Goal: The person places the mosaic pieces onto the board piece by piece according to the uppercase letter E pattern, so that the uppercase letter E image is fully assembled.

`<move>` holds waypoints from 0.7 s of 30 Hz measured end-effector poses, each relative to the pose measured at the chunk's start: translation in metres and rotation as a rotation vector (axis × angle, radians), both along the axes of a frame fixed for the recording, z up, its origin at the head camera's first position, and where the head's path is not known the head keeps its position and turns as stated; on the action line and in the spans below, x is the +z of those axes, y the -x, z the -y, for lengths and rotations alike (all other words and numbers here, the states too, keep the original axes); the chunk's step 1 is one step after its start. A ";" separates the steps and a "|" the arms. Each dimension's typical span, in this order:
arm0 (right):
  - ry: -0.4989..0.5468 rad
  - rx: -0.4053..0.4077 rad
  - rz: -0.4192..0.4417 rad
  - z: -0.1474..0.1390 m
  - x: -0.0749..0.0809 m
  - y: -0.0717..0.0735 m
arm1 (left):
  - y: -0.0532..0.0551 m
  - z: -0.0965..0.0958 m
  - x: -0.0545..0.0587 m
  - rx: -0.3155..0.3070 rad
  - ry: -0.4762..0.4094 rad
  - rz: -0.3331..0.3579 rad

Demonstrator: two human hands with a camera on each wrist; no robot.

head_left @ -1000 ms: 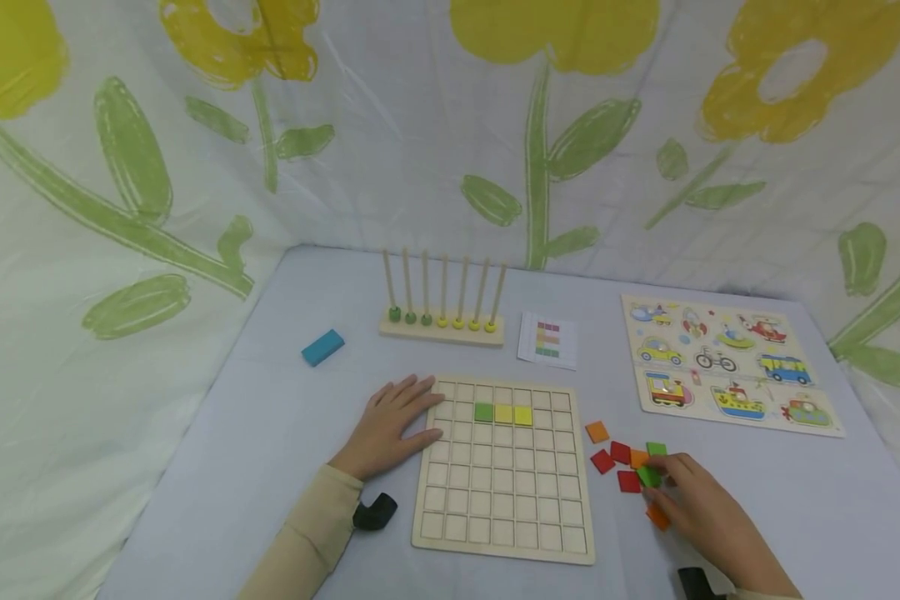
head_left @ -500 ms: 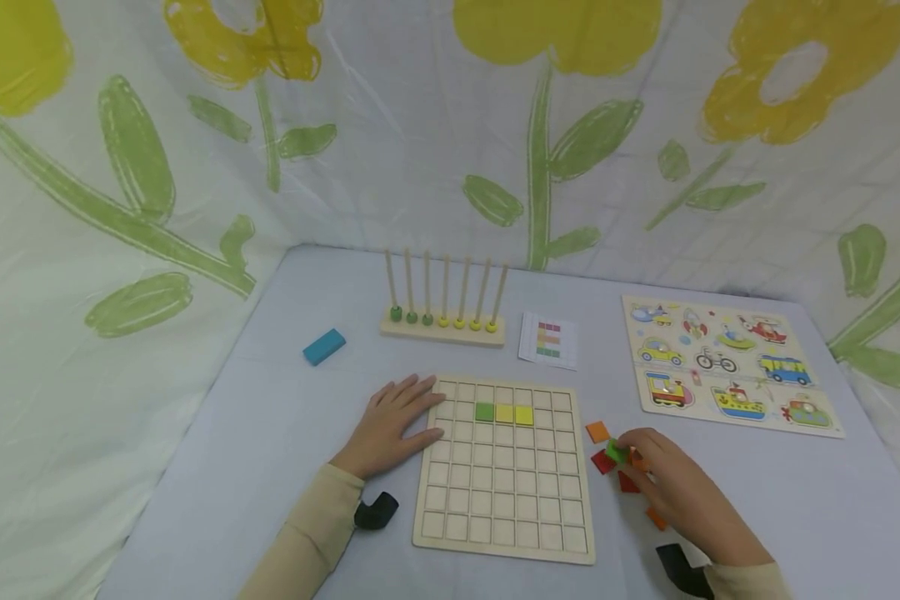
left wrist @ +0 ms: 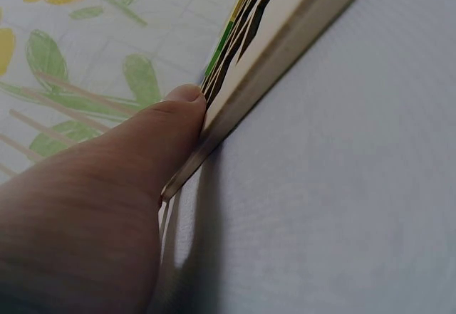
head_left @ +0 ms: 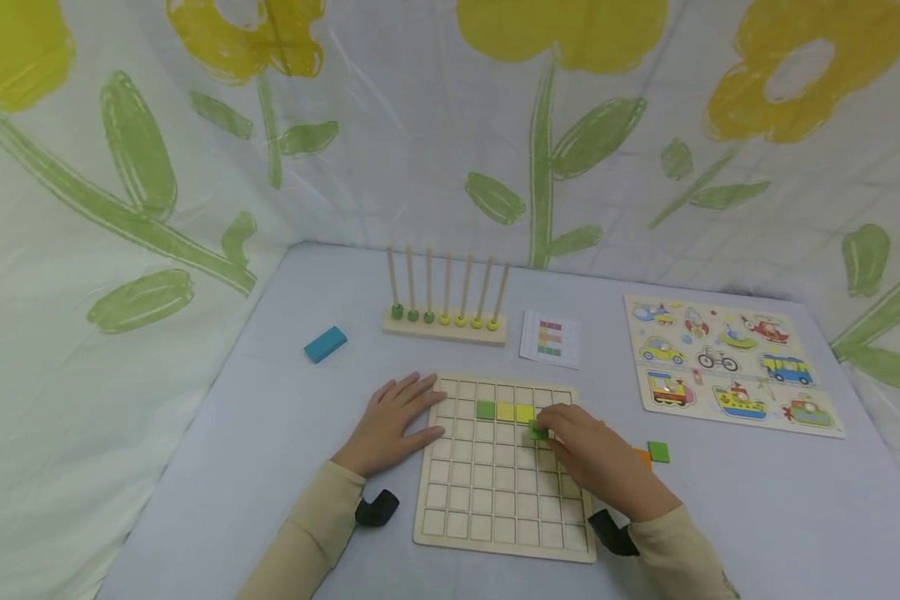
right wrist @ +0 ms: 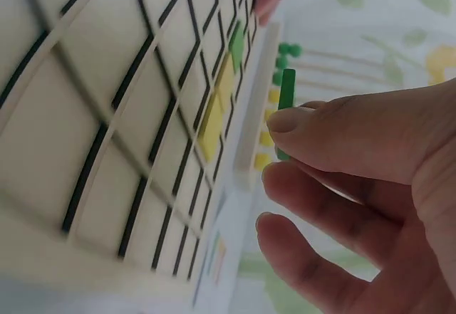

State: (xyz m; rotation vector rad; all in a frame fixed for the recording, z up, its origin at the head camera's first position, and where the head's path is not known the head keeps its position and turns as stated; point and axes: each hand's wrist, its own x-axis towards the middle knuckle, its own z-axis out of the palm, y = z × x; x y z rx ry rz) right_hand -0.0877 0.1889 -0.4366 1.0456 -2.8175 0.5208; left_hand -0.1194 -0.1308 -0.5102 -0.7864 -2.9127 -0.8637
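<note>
My right hand [head_left: 596, 454] pinches a green square tile [right wrist: 287, 90] between thumb and fingers, over the upper right part of the wooden grid board [head_left: 504, 503]. In the right wrist view the tile stands on edge to the camera, apart from the board's surface. A green tile [head_left: 486, 410] and two yellow tiles [head_left: 524, 412] lie side by side in the second row of the board. With fingers spread and straight, my left hand [head_left: 393, 423] rests on the board's left edge. The left wrist view has its thumb [left wrist: 160, 132] against that edge.
Behind the board are a peg rack [head_left: 446, 327] with green and yellow beads and a colour-pattern card [head_left: 550, 339]. A blue block [head_left: 326, 344] lies left. Right are a vehicle puzzle [head_left: 731, 402], a loose green tile [head_left: 658, 452] and an orange tile [head_left: 643, 457] partly behind my hand.
My right hand picked up a green tile from the loose pile and carried it left, over the board. The left hand has kept its place on the board's edge.
</note>
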 end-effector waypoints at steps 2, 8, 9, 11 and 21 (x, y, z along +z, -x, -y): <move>-0.007 0.019 -0.001 0.008 0.000 0.002 | 0.000 0.000 -0.001 0.000 0.001 -0.001; -0.039 0.045 0.007 0.030 -0.003 0.006 | 0.001 0.001 -0.002 -0.007 -0.010 -0.005; -0.042 0.050 0.008 0.033 -0.004 0.007 | 0.001 0.001 -0.002 -0.007 -0.012 -0.006; -0.042 0.059 0.014 0.037 -0.006 0.009 | 0.001 0.001 -0.002 -0.005 -0.011 -0.005; 0.028 0.118 0.084 0.046 -0.018 0.014 | 0.001 0.001 -0.002 0.001 0.004 -0.003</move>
